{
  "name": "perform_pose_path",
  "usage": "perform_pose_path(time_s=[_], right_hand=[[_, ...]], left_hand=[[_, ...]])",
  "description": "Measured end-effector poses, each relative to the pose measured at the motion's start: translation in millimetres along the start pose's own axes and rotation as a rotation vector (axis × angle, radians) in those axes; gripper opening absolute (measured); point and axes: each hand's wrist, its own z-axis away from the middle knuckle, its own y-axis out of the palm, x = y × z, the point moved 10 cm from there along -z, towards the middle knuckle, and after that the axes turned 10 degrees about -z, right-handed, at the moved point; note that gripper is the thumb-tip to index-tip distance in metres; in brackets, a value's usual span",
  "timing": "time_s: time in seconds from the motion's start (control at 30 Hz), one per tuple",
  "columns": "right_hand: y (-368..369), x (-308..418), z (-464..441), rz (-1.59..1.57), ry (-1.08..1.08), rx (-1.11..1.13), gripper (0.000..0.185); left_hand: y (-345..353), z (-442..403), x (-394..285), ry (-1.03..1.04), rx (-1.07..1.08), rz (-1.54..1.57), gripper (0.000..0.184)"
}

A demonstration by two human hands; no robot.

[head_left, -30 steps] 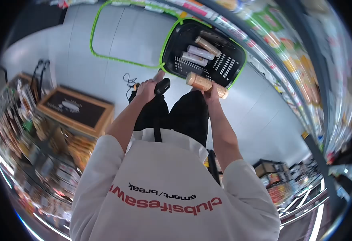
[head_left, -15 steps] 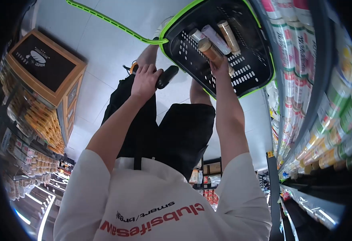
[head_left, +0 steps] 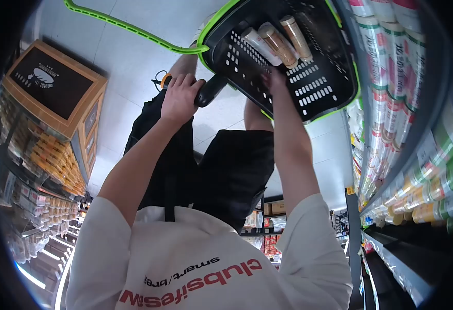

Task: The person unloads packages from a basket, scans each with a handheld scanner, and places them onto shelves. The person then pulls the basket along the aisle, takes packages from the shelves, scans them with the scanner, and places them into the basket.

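Observation:
My left hand point(head_left: 180, 99) is closed around a thick black handle point(head_left: 211, 91) beside the near left rim of the basket. A black shopping basket point(head_left: 335, 67) with a green rim and slotted walls stands tilted in front of me. Inside it, close together, lie a white tube-shaped package point(head_left: 259, 45) and two brown-filled cylindrical packages, one in the middle point(head_left: 278, 45) and one on the right point(head_left: 295, 39). My right hand point(head_left: 274, 82) is inside the basket, just below these packages, holding nothing. Its fingers look apart, though slightly blurred.
A long green basket handle point(head_left: 133, 28) swings out to the left. Shelves of wrapped cylindrical packages point(head_left: 376, 67) line the right side. At left stand a wood-framed display point(head_left: 56, 80) and racks of packaged goods point(head_left: 56, 160). Grey tile floor point(head_left: 133, 57) lies between.
My right hand has let go of a brown cylindrical package, which now lies between the other packages, and has drawn back toward me. My left hand still grips the black handle.

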Motion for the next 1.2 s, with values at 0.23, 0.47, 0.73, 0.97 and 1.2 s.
perform_pose_path(time_s=[0.23,0.47,0.73,0.97,1.2], right_hand=[[-23,34,176,0.631,-0.534,-0.170,0.032],[-25,39,308,0.370,-0.244,0.155,0.032],[5,88,454,0.228,-0.434,0.330,0.035],[4,126,538,0.090,-0.622,0.351,0.026],[-93,216,670,-0.150,-1.124,0.235,0.026]], left_hand=[[3,-5,15,-0.093,0.145,0.109,0.030],[-106,32,28,-0.015,0.013,0.483,0.033],[-161,79,90,-0.002,0.031,0.368,0.038],[-163,51,143,-0.063,-0.024,0.370,0.052],[-133,-17,210,0.005,-0.088,0.693,0.057]])
